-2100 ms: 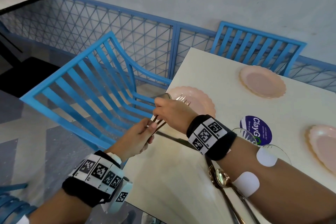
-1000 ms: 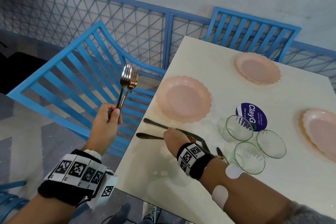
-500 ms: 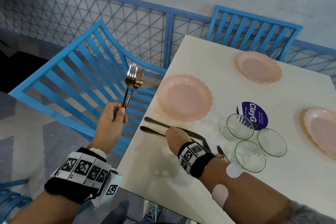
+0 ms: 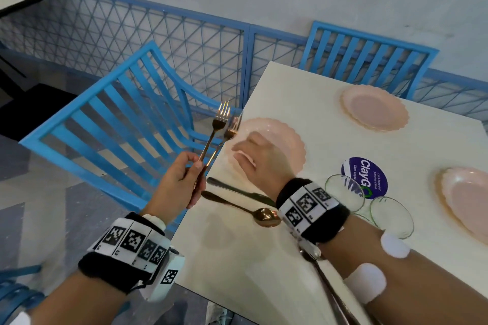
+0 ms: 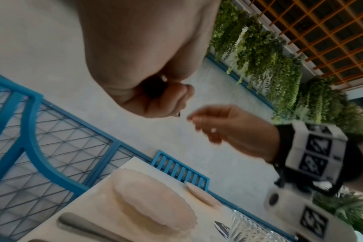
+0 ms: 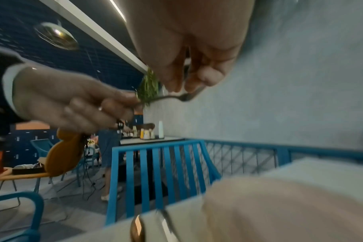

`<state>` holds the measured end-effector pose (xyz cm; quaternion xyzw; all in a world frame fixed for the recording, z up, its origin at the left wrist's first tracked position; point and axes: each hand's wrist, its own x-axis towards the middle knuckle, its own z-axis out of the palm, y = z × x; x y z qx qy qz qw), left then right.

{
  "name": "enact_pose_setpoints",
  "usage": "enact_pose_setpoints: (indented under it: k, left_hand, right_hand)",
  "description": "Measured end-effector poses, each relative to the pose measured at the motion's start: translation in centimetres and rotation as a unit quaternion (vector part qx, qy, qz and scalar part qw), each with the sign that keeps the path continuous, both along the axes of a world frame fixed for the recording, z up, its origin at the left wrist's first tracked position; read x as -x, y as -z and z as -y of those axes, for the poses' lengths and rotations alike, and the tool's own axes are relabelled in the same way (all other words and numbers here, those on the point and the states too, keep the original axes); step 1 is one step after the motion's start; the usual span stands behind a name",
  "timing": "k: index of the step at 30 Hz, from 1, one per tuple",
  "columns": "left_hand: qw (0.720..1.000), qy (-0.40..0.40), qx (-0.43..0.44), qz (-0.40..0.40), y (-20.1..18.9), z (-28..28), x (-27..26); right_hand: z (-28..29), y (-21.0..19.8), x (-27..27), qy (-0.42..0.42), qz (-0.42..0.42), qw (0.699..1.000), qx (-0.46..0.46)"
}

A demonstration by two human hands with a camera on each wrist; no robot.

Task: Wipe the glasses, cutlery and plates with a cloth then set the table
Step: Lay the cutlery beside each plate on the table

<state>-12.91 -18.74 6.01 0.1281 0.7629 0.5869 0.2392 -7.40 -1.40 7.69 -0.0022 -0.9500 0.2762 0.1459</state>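
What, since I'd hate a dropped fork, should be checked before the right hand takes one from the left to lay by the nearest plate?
1. Left hand grips both forks by their handles: ok.
2. Right hand has a firm hold on a fork: cannot tell; its fingertips are at the fork heads.
3. Forks held over the table: not ok; they are mostly beyond its edge, above the chair.
4. Knife and spoon lie beside the nearest plate: ok.
5. Forks wiped: cannot tell; no cloth shows.
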Motion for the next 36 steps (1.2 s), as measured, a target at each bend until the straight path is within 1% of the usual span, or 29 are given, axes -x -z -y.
enact_pose_setpoints:
  k: [1, 2, 3, 5, 8, 10, 12, 15, 16, 18, 21, 26, 29, 32, 36]
  left_hand:
    - [1.000, 0.008, -0.002, -0.003, -0.3, -0.7, -0.3]
    - [1.000, 0.018, 0.000, -0.008, -0.5, -1.5, -0.6]
    - [1.000, 0.027, 0.004, -0.012, -0.8, -2.3, -1.0]
    - [0.999, 0.042, 0.003, -0.015, -1.5, -4.0, -1.9]
    - [0.998, 0.056, -0.009, -0.016, -2.3, -6.4, -3.2]
    - [0.998, 0.063, -0.012, -0.022, -2.7, -7.9, -4.1]
    - [0.997, 0.066, -0.016, -0.030, -3.0, -9.4, -5.0]
    - [0.997, 0.036, -0.029, -0.059, -3.4, -11.5, -5.7]
    - [0.997, 0.016, -0.033, -0.074, -3.4, -12.0, -5.5]
    - [0.995, -0.024, -0.039, -0.091, -3.3, -12.8, -4.4]
    - [0.993, -0.070, -0.052, -0.074, -3.3, -13.4, -1.8]
    - [0.992, -0.078, -0.046, -0.086, -3.1, -13.7, 3.8]
    - [0.993, -0.080, -0.042, -0.082, -2.7, -14.4, 6.7]
    - [0.993, -0.073, -0.050, -0.077, -2.1, -15.3, 9.0]
    - [0.995, -0.063, -0.046, -0.064, -1.1, -16.2, 11.4]
  right_hand:
    - [-0.5, -1.3, 0.0, -0.036, -0.045, 0.998, 0.003]
    - [-1.0, -2.1, -0.1, -0.068, -0.064, 0.996, -0.014]
    - [-1.6, -2.7, -0.3, -0.094, -0.053, 0.993, -0.042]
    - [-2.9, -4.0, -0.7, -0.133, 0.012, 0.985, -0.108]
    - [-5.3, -5.4, -1.8, -0.172, 0.113, 0.954, -0.216]
    - [-6.6, -6.2, -2.7, -0.176, 0.150, 0.941, -0.249]
    - [-8.0, -6.6, -3.6, -0.168, 0.162, 0.935, -0.266]
    - [-10.1, -7.2, -4.5, -0.138, 0.200, 0.924, -0.296]
    - [-11.1, -7.4, -4.6, -0.123, 0.207, 0.923, -0.299]
    - [-13.1, -8.0, -4.3, -0.085, 0.213, 0.932, -0.280]
    - [-16.3, -9.0, -2.7, -0.032, 0.215, 0.945, -0.244]
    - [-21.7, -9.5, 2.2, 0.063, 0.205, 0.958, -0.189]
    - [-23.8, -8.1, 6.3, 0.110, 0.222, 0.952, -0.178]
    - [-24.7, -5.7, 10.5, 0.107, 0.265, 0.939, -0.191]
    - [-24.9, -2.1, 14.9, 0.066, 0.314, 0.927, -0.195]
